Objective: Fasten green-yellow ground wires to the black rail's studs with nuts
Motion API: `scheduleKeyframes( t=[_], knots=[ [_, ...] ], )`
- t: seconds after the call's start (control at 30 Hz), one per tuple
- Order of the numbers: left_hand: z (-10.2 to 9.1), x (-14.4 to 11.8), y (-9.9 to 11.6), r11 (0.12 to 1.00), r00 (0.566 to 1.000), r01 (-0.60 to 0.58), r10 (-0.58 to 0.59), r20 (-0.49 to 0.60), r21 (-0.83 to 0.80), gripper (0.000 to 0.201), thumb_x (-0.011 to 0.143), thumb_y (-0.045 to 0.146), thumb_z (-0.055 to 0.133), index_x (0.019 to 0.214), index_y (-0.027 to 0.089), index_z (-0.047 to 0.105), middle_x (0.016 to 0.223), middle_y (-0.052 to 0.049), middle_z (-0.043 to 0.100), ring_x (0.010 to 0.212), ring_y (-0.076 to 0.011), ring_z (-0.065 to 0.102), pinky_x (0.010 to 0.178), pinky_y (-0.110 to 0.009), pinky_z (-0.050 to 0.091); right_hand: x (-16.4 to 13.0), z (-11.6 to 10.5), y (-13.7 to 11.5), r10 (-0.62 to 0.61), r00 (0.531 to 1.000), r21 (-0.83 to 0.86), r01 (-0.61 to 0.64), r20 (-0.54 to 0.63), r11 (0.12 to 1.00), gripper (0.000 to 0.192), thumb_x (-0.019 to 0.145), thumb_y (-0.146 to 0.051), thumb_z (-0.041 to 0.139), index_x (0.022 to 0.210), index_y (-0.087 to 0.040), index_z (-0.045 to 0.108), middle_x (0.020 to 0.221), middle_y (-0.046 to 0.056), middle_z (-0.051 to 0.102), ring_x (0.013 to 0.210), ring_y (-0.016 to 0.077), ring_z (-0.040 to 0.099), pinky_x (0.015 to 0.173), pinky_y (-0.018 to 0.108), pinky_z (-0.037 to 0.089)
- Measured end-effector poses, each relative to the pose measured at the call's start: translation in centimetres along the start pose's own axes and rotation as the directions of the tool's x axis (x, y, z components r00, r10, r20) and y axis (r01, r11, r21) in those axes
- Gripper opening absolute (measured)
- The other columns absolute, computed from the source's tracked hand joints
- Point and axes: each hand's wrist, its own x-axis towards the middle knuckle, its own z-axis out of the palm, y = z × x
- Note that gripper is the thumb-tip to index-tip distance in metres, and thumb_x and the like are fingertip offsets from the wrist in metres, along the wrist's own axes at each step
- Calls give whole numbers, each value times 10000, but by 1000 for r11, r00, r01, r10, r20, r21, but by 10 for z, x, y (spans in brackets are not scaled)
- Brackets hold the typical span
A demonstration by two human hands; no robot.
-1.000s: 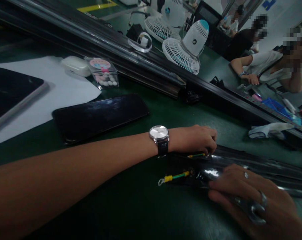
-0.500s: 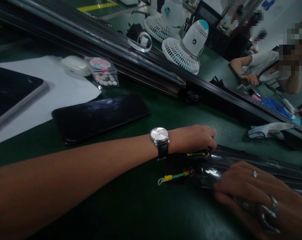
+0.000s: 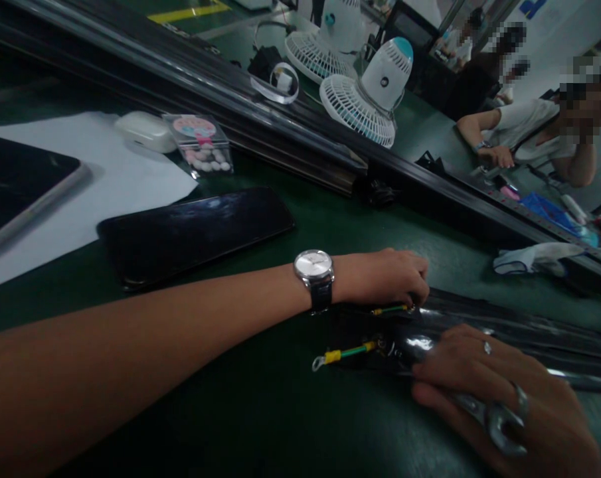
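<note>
In my right hand (image 3: 509, 392) is a metal wrench (image 3: 502, 435), its open jaw sticking out below my fingers. The wrench's other end lies by a bolt at the near green-and-yellow ground wire (image 3: 347, 354), which has a bare ring terminal. This wire joins the end of a black bar (image 3: 459, 312) under shiny plastic film. A second short ground wire (image 3: 390, 310) sits farther back on the bar. My left hand (image 3: 392, 275) is closed at the bar's far edge; its fingertips are hidden.
A black phone (image 3: 195, 236), a tablet (image 3: 24, 182) on white paper (image 3: 145, 176), a white case (image 3: 145, 131) and a candy box (image 3: 204, 143) lie left. Behind are long dark rails (image 3: 180, 86), two fans (image 3: 360, 99) and a glove (image 3: 534, 257). A person (image 3: 529, 133) sits across.
My right hand has shifted left and slightly turned with the wrench, whose jaw now shows more plainly. My left hand has stayed nearly in place.
</note>
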Motion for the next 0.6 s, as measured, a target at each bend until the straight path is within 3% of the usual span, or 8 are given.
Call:
scheduleKeyframes(
  t=[0.37,0.6],
  knots=[
    [1,-1,2,998,1000,8,-8,4,65,212,997,136,568,1012,216,764,1118,-81,674,1050,-185,590,840,-280,444,0,0,2,-7,1000,23,7,-1,1000,183,1046,-252,544,898,-213,645,748,-8,782,648,126,753,591,230,578],
    [-2,0,6,998,999,5,-8,36,68,168,979,294,635,1014,188,761,1116,-103,669,1053,-219,610,855,-313,474,0,0,3,-21,1000,8,21,11,1000,160,1031,-224,559,913,-201,665,764,2,786,661,133,754,612,242,580]
  ],
)
